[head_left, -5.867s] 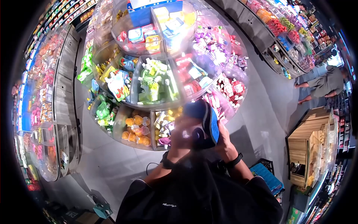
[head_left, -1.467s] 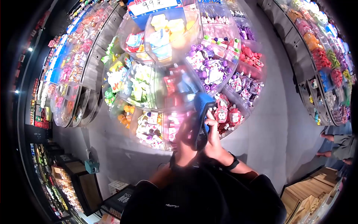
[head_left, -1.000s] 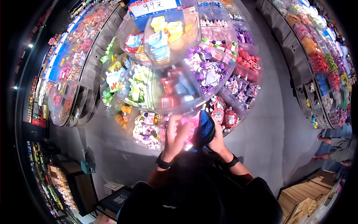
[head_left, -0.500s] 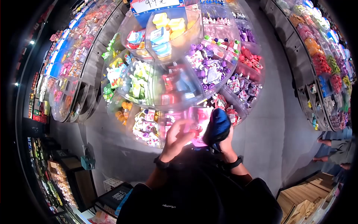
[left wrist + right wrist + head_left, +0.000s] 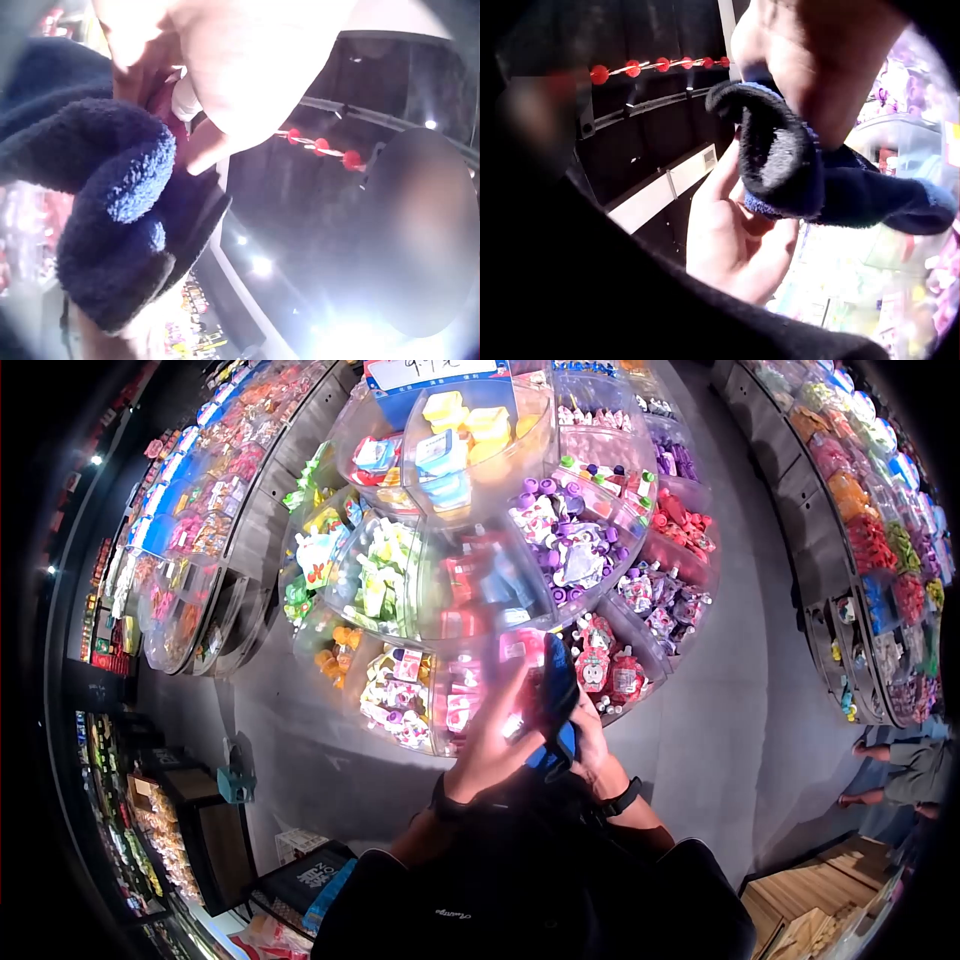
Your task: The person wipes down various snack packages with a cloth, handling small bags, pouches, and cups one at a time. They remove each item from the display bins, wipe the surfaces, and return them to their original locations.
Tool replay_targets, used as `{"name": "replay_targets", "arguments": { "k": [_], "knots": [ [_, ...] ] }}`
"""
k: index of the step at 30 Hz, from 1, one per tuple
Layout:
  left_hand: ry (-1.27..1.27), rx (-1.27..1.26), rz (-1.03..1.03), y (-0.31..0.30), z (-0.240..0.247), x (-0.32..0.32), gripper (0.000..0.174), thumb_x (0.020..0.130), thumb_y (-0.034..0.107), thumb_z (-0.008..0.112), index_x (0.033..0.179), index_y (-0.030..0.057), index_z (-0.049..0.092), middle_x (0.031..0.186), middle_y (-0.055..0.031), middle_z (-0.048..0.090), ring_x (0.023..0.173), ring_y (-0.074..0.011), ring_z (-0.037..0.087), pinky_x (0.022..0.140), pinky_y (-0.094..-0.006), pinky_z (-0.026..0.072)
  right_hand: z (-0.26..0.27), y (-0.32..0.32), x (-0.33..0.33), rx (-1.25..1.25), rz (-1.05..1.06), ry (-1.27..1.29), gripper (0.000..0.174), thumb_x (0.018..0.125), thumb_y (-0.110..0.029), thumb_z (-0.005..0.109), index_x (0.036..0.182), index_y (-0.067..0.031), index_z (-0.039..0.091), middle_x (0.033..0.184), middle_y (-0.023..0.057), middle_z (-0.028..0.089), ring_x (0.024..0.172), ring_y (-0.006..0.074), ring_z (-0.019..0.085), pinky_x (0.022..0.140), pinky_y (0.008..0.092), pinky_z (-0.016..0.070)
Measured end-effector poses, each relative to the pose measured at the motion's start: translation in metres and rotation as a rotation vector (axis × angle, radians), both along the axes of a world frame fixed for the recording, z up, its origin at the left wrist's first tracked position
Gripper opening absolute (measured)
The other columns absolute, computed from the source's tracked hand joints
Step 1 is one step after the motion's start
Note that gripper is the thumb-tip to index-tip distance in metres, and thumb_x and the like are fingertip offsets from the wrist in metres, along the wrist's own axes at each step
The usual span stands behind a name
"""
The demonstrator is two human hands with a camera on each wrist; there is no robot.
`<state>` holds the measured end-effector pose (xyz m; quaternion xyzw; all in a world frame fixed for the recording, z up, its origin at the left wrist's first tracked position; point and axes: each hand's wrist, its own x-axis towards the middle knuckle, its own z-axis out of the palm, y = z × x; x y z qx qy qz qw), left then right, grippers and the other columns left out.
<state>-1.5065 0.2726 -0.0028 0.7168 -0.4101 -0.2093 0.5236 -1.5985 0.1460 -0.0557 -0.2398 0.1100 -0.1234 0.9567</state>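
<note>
A dark blue fuzzy cloth (image 5: 562, 685) with lighter blue patches is bunched in my right hand (image 5: 598, 755), which grips it. My left hand (image 5: 490, 750) holds a pink spouted pouch (image 5: 522, 650) against the cloth; in the head view the cloth overlaps the pouch's right side. A white spout cap (image 5: 184, 99) shows beneath the left fingers in the left wrist view. In the right wrist view the cloth (image 5: 780, 161) hangs folded below my right hand (image 5: 810, 60), with the left hand (image 5: 735, 244) beneath it. Much of the pouch is hidden by the cloth and fingers.
A round tiered display (image 5: 480, 585) of clear bins holds pouches and cups right in front of me. Shelves (image 5: 215, 490) line the left, more shelves (image 5: 870, 530) the right. A wooden crate (image 5: 830, 885) stands at lower right. A person's legs (image 5: 905, 770) show at right.
The hands have swung from the display's lower middle a little rightward. The pink pouch came into view in the left hand about a second ago; the left hand has now closed in against the cloth.
</note>
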Motion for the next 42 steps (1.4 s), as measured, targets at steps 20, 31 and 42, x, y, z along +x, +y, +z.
{"name": "replay_targets", "arguments": {
  "k": [20, 31, 42],
  "knots": [
    [-0.649, 0.146, -0.108, 0.004, 0.006, 0.022, 0.024, 0.069, -0.004, 0.058, 0.092, -0.0008, 0.061, 0.097, -0.0124, 0.062, 0.097, -0.0314, 0.058, 0.087, -0.0403, 0.0439, -0.001, -0.034, -0.014, -0.656, 0.278, 0.351, 0.012, 0.088, -0.010, 0.058, 0.092, -0.0007, 0.064, 0.076, -0.0004, 0.062, 0.065, 0.0057, 0.055, 0.056, 0.0219, 0.0441],
    [0.250, -0.014, 0.235, 0.014, -0.040, 0.007, 0.031, 0.088, 0.016, 0.064, 0.114, -0.0008, 0.060, 0.081, -0.0041, 0.064, 0.070, -0.0099, 0.057, 0.064, -0.0273, 0.0451, -0.035, -0.030, -0.047, -0.305, -0.227, 0.190, 0.025, 0.090, -0.009, 0.059, 0.114, -0.0013, 0.056, 0.095, 0.0019, 0.065, 0.081, 0.0108, 0.061, 0.075, 0.0259, 0.0505],
    [1.433, -0.405, -0.131, 0.039, -0.044, 0.019, 0.051, 0.093, 0.022, 0.045, 0.140, 0.0014, 0.037, 0.133, -0.0061, 0.050, 0.121, -0.0186, 0.046, 0.103, -0.0363, 0.0340, -0.003, 0.026, 0.007, -1.591, -0.080, 0.190, 0.069, 0.076, 0.002, 0.055, 0.141, 0.0014, 0.034, 0.150, 0.0253, 0.024, 0.140, 0.0383, 0.024, 0.115, 0.0416, 0.0187]
  ]
}}
